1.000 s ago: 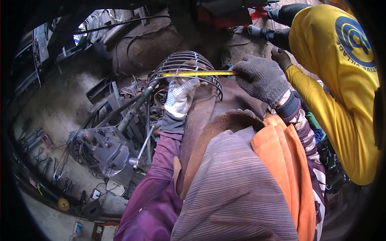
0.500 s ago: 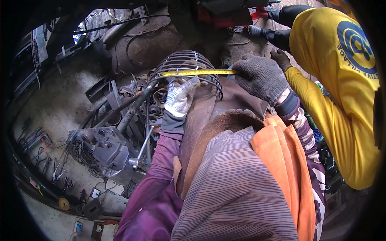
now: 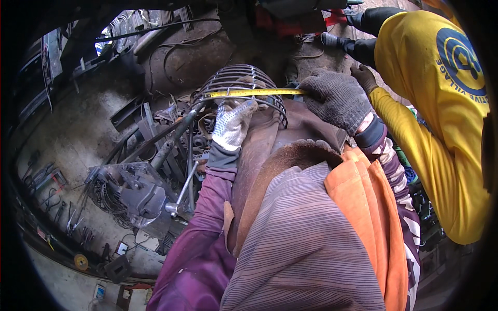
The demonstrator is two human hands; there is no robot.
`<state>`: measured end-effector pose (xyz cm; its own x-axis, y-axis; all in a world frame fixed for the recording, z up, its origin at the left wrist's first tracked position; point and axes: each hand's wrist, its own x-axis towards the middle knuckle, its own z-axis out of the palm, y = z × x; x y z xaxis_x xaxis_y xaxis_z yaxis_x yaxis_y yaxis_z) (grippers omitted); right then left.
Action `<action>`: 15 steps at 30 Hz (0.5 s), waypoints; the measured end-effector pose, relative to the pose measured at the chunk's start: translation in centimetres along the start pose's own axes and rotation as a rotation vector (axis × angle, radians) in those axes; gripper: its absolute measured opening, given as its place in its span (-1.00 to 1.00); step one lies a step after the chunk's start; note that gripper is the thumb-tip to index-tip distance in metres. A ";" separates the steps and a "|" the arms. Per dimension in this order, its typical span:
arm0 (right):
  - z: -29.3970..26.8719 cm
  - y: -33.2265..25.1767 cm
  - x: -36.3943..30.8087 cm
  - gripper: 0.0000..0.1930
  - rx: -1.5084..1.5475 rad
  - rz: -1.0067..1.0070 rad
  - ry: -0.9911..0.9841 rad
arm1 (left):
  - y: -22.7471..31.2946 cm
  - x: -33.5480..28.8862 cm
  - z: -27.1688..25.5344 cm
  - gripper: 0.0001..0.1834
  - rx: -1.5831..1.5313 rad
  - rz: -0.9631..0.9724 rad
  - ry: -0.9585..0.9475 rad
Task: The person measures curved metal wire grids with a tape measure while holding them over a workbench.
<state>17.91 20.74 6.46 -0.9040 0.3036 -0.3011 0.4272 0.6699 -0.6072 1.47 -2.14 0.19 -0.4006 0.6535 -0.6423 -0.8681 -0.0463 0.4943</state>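
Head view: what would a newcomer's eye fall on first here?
Probably the bright yellow tape measure, stretched across the cage of curved metal bars in the upper middle; its right end meets the grey-gloved right grip, with the white-gloved left grip just below it. A co-worker's yellow shirt likely comes next at upper right, then the orange cloth lower, right of centre.

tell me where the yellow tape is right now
In the head view, the tape stretches across the rod cage, above the picture's centre, from near the left hand to the right hand.
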 end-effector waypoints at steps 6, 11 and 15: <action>0.1 0.0 0.0 -0.78 0.019 -0.012 -0.009 | 0.0 -0.1 -0.8 -0.57 0.029 -0.019 0.013; 0.1 -0.1 0.0 -0.78 0.008 -0.006 -0.017 | 0.2 -0.3 0.2 -0.56 0.035 0.008 -0.018; 0.3 -0.2 0.1 -0.79 -0.012 -0.004 -0.020 | 0.1 -0.2 -0.4 -0.55 0.037 0.010 -0.026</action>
<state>17.72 20.44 6.31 -0.9052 0.2875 -0.3129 0.4230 0.6792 -0.5998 1.37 -2.54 0.15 -0.4008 0.6728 -0.6218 -0.8523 -0.0249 0.5224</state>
